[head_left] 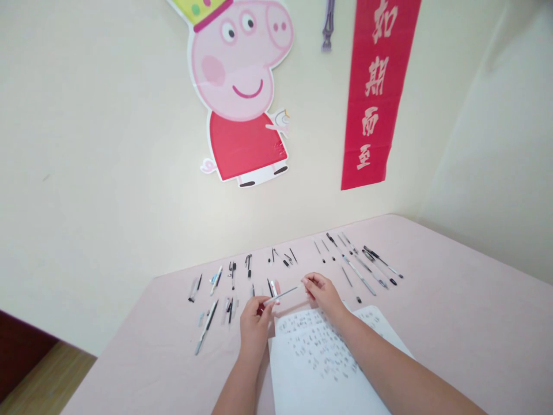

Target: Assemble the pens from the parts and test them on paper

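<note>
My left hand (256, 323) is closed around the lower end of a thin clear pen barrel (283, 295), with something red showing between its fingers. My right hand (322, 291) pinches at the other end of that barrel, its fingertips pressed together. Both hands hover just above the far edge of a white sheet of paper (319, 357) covered in handwriting, on a pale pink table (453, 323).
Several pens and pen parts lie in rows on the table: caps and barrels at the left (213, 294), small pieces in the middle (283, 257), longer pens at the right (371, 265). A cartoon pig sticker (244, 86) and a red banner (375, 92) hang on the wall behind.
</note>
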The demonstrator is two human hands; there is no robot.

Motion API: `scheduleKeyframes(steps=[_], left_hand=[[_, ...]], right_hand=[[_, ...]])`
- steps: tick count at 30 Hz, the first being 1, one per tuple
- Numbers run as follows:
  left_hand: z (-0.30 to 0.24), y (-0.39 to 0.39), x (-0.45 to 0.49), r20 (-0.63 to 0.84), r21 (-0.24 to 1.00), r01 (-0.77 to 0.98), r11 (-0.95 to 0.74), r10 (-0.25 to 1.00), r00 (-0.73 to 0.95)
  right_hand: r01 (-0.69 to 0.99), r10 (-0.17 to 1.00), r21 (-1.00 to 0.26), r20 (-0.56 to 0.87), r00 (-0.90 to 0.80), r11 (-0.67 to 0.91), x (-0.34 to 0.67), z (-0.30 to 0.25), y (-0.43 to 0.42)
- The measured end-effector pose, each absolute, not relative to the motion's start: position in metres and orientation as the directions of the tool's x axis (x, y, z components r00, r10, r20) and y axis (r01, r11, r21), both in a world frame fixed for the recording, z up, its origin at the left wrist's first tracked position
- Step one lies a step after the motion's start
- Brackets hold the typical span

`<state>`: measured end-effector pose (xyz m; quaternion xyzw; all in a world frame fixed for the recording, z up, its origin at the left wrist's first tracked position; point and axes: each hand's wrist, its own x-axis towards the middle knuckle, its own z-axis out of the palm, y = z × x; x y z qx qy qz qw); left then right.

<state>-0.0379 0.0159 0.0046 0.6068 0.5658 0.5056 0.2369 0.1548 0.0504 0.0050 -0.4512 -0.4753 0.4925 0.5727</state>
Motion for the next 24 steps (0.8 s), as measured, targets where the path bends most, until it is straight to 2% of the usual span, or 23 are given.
scheduleKeyframes(steps=[5,10,13,18,21,24], left_hand=[[0.0,0.02,-0.039,0.151,0.985,0.131,-0.114,0.933,-0.326],[0.001,0.02,-0.037,0.114,0.987,-0.061,-0.146,0.925,-0.363],[0.002,0.02,-0.035,0.104,0.979,-0.128,-0.157,0.931,-0.351],[-0.003,0.022,-0.034,0.099,0.985,-0.107,-0.137,0.947,-0.306],[-0.008,0.023,-0.033,0.106,0.991,-0.052,-0.124,0.959,-0.261],[-0.01,0.022,-0.033,0.147,0.988,0.076,-0.133,0.965,-0.219]], right_hand=[[0.003,0.983,-0.997,0.071,-0.172,0.072,0.151,-0.009,0.052],[0.32,0.932,-0.9,0.2,-0.303,0.297,0.148,-0.008,0.045],[0.447,0.944,-0.836,0.234,-0.232,0.317,0.148,-0.002,0.042],[0.569,0.992,-0.818,0.122,0.024,0.087,0.158,0.009,0.053],[0.72,0.987,-0.693,0.103,0.125,-0.019,0.172,0.016,0.067],[0.865,0.971,-0.492,0.142,0.192,-0.099,0.185,0.021,0.08]])
